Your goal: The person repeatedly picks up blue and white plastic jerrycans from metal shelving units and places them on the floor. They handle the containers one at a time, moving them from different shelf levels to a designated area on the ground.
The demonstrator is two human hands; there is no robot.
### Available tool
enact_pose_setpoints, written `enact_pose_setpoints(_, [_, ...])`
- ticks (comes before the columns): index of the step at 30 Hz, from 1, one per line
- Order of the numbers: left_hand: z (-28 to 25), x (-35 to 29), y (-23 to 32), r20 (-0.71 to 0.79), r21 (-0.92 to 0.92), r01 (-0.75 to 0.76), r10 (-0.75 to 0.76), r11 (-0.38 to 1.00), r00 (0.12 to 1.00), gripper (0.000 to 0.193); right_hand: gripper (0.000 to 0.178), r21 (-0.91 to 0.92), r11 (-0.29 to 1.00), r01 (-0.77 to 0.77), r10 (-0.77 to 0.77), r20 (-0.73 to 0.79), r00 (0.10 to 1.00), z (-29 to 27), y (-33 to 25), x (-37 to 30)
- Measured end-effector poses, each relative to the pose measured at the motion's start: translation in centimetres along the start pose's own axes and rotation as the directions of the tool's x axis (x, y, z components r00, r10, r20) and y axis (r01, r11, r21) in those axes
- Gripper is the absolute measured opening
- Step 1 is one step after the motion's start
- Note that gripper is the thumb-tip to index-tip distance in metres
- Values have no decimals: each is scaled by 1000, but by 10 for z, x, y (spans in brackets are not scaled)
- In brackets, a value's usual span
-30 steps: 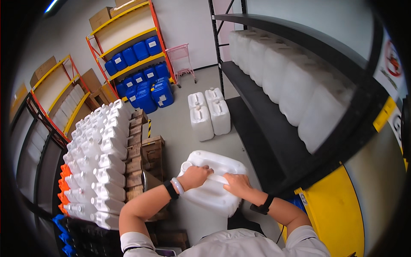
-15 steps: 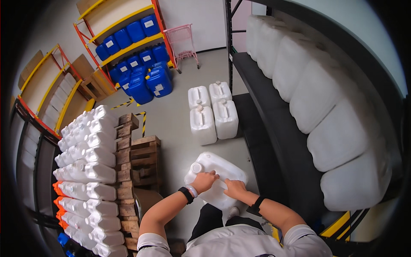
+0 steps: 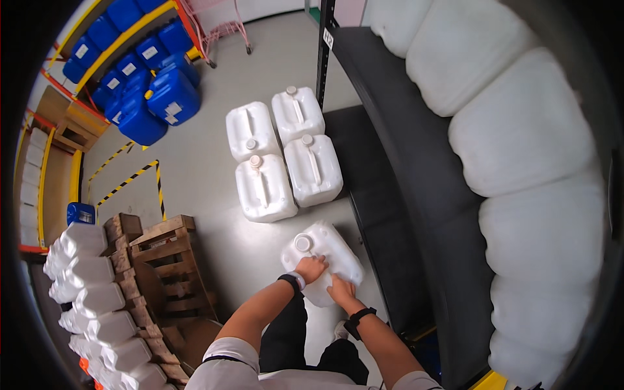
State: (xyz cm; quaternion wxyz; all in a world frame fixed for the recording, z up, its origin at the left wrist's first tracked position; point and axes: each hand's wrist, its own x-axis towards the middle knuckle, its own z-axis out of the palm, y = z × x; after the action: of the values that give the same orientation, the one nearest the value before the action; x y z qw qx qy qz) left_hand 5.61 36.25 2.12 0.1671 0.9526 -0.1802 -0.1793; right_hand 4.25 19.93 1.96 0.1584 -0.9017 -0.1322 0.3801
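A translucent white plastic jerrycan (image 3: 343, 249) with a round white cap is in front of my legs, its top facing up. My left hand (image 3: 312, 268) is closed on its handle, close to the cap. Farther back along the same handle, my right hand (image 3: 340, 290) has its fingers curled around it. The handle itself is mostly hidden beneath my hands. Just beyond, several similar white jerrycans (image 3: 260, 190) stand upright on the floor in a tight block, caps on.
A black shelf (image 3: 416, 156) runs along my right, bearing a row of large white containers (image 3: 533, 227). To the left are wooden pallets (image 3: 172, 260) and stacked white jerrycans (image 3: 97, 302). Blue jerrycans (image 3: 174, 96), a pink cart (image 3: 221, 29) and striped floor tape (image 3: 130, 181) lie farther off.
The view has shifted forward and tilted down, with the shelving at left sliding away. The held jerrycan now looks smaller and lower, nearer the block of jerrycans. Both hands keep their hold.
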Motion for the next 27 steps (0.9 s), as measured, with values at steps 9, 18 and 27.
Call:
enact_pose_setpoints(9, [54,111,-91,184,-3,17,-16,1000,983,17,28,91,966,-243,238,59,969,12,6,140])
enact_pose_setpoints(18, [77,138,-113,222,-60,38,-24,997,975,15,28,140,939,-314,302,99,948,33,24,185])
enact_pose_setpoints(27, [73,133,-103,182,-150,49,-21,987,983,14,39,194,937,-290,261,161,952,27,31,173])
